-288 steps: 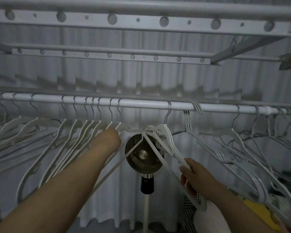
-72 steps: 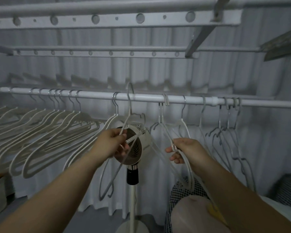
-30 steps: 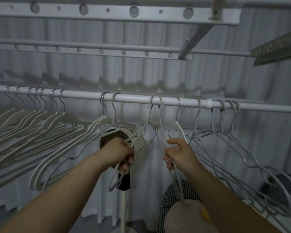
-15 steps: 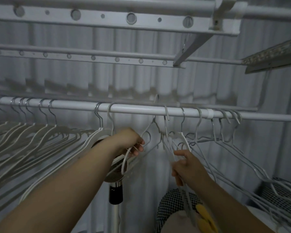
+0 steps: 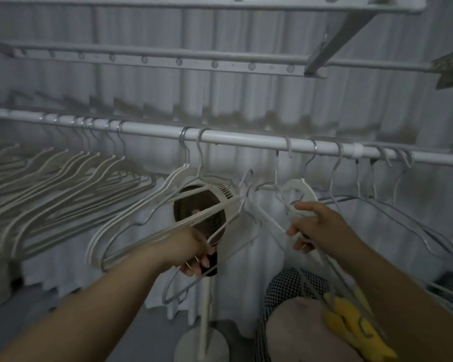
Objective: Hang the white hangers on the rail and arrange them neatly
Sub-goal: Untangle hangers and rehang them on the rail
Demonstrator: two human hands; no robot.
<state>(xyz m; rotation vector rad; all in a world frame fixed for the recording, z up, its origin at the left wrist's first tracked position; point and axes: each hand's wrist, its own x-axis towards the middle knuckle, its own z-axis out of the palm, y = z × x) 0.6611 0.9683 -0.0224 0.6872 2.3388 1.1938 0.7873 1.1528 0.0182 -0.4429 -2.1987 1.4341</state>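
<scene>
Left of the left hand [image 5: 194, 246], hung hangers [image 5: 63, 178] line the rail [image 5: 246, 141] neatly. That hand, fingers curled round a thin hanger [image 5: 165, 292], has dropped. The hook now sits below the rail, seemingly freed for rehanging. Right of it, the right hand [image 5: 317, 228] still pinches the tangled bunch [image 5: 306, 189].

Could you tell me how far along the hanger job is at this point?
Done: a long row of white hangers hangs evenly along the left of the rail. In hand: the left hand grips one hanger whose hook appears off the rail, and the right hand grips the crowded hangers on the right. Left: hook that one on and space out the right bunch.
</scene>
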